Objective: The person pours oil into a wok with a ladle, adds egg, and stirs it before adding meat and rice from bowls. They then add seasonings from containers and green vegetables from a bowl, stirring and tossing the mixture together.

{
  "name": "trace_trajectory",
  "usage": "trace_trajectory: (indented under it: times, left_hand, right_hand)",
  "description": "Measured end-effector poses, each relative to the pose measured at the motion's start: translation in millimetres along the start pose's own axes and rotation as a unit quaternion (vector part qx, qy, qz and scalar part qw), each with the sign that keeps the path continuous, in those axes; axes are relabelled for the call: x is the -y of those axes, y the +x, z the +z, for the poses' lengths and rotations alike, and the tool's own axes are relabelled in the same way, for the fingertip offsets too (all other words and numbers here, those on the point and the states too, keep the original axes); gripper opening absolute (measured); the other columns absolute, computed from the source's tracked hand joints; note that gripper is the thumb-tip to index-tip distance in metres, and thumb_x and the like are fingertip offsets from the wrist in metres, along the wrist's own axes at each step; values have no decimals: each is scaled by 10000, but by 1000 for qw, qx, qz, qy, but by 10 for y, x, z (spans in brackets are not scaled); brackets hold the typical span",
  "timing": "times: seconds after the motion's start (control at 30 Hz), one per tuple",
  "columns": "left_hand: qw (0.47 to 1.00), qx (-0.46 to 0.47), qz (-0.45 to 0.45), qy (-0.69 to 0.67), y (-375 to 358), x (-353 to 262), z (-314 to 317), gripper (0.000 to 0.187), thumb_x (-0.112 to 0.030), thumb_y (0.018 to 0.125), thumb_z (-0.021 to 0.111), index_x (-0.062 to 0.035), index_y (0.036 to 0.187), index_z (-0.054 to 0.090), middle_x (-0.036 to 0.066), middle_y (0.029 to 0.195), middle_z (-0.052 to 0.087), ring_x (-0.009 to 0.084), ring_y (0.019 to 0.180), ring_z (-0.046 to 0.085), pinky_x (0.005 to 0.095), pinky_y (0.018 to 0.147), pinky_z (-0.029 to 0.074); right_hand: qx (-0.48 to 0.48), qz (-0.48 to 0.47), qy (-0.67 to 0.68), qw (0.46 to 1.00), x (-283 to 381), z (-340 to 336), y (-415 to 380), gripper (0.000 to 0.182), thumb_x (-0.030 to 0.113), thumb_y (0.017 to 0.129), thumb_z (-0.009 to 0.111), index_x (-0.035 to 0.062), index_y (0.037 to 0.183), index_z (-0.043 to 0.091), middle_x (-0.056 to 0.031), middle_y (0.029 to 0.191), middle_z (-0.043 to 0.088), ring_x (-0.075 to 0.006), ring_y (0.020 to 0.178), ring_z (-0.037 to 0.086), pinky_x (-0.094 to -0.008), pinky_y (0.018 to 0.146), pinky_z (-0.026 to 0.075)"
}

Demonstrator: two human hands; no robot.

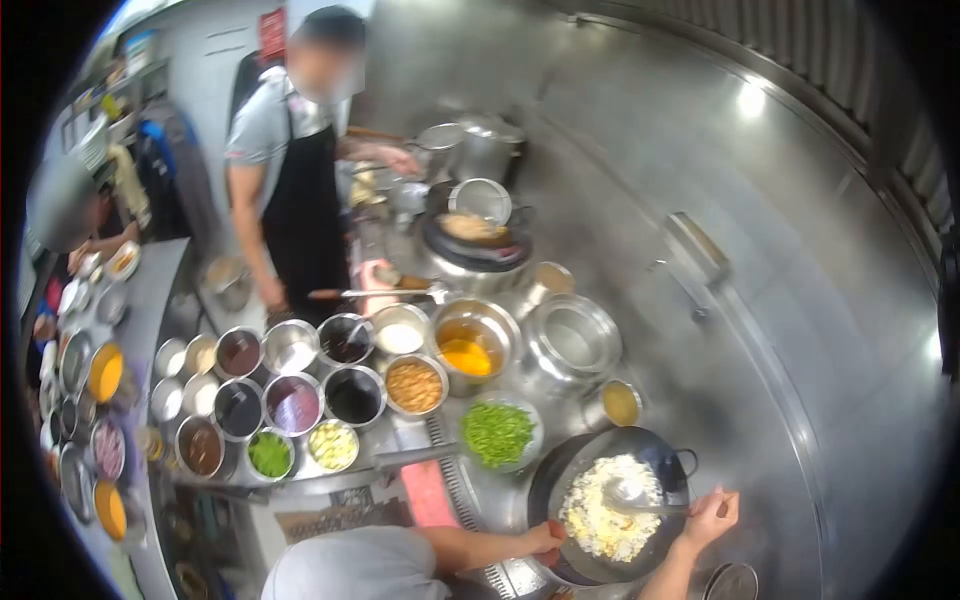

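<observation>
Over the burner sits a dark wok [660, 450] with white rice mixed with yellow bits [605, 535] in it. My left hand [543, 541] is closed at the wok's left rim, and its fingertips are partly hidden. My right hand [712, 517] is wrapped round the handle of a metal ladle [628, 490], whose round bowl rests in the rice. Left of the wok stands a bowl of chopped green herbs [498, 432]. Just behind the wok is a small container of yellowish liquid [621, 402].
A metal pot [572, 338] and a pot of beaten egg [466, 352] stand further back. Several round tins of sauces and ingredients [290, 404] line the counter at left. A co-worker in a black apron [305, 200] stands behind it. A steel wall [780, 300] bounds the right.
</observation>
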State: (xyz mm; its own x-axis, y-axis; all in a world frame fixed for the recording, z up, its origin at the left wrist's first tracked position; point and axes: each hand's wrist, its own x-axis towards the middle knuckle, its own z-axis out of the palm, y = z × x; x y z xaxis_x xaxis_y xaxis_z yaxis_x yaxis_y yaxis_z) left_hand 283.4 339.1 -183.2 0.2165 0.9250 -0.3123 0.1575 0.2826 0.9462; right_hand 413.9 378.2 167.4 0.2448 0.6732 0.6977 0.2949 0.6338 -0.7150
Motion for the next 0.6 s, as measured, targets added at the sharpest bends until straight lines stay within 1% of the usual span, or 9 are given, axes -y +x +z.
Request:
trace_trajectory:
  times: [0.07, 0.1, 0.13, 0.17, 0.23, 0.3, 0.43, 0.5, 0.6]
  left_hand:
    - [997, 36, -57, -50, -22, -111, -54, 390, -338, 710, 694, -34, 942, 617, 180, 860, 677, 280, 811, 681, 384, 686, 546]
    - [989, 75, -58, -111, -22, -72, -42, 388, -330, 715, 693, -25, 942, 614, 190, 854, 675, 291, 794, 682, 385, 675, 549]
    - [997, 38, -28, -62, -41, -99, -78, 393, -316, 719, 698, -17, 957, 603, 187, 820, 673, 304, 709, 681, 387, 607, 554]
    - [1000, -7, -16, -4, -63, -165, -74, 518, -311, 673, 731, 64, 996, 580, 217, 911, 663, 317, 875, 660, 391, 751, 513]
    - [992, 73, -67, -77, -242, -415, -260, 530, -312, 674, 728, 80, 995, 573, 235, 908, 657, 328, 884, 660, 397, 766, 513]
    - [992, 59, -80, -75, -222, -428, -263, 505, -300, 681, 724, 67, 994, 576, 234, 902, 656, 329, 883, 661, 397, 770, 514]
    - [978, 119, -130, -113, -294, -557, -315, 376, -239, 699, 704, 2, 965, 595, 205, 872, 658, 299, 884, 667, 404, 771, 513]
    - [973, 106, -140, -148, -326, -590, -364, 257, -186, 700, 686, -41, 894, 600, 166, 775, 653, 275, 767, 684, 405, 670, 535]
    - [995, 10, 14, -95, 201, 223, 152, 207, -178, 731, 667, -61, 879, 582, 96, 740, 642, 212, 554, 628, 368, 479, 520]
  right_hand:
    - [50, -18, -84, 995, -50, 165, -9, 323, 88, 916, 551, 74, 635, 393, 9, 469, 406, -76, 371, 382, -226, 376, 304]
    - [44, -112, -190, 974, 65, 181, 134, 319, 94, 915, 560, 78, 639, 400, 11, 469, 402, -72, 387, 375, -223, 387, 282]
    - [10, -86, -183, 979, 273, 186, 212, 316, 102, 916, 562, 82, 644, 404, 13, 464, 392, -70, 395, 375, -227, 386, 278]
    - [-25, -59, -177, 982, 473, 152, 295, 312, 109, 918, 564, 87, 648, 408, 15, 459, 383, -68, 402, 375, -230, 385, 275]
    - [-26, 8, -87, 996, 765, -61, 326, 305, 102, 923, 553, 80, 656, 408, 18, 460, 379, -63, 389, 359, -231, 378, 271]
    - [19, 25, 21, 999, 538, -230, 125, 293, 82, 913, 556, 72, 663, 403, 13, 483, 377, -66, 374, 351, -230, 371, 272]
    - [67, -61, -107, 990, -212, -78, -230, 261, 58, 894, 558, 62, 697, 388, 5, 520, 380, -66, 396, 370, -224, 371, 272]
    - [18, -33, -59, 998, -41, -59, -57, 261, 52, 903, 541, 70, 699, 380, 3, 518, 380, -58, 409, 356, -223, 371, 263]
    - [-21, -22, -26, 999, 460, -130, 58, 260, 81, 928, 506, 80, 690, 401, 5, 503, 380, -59, 411, 330, -226, 374, 251]
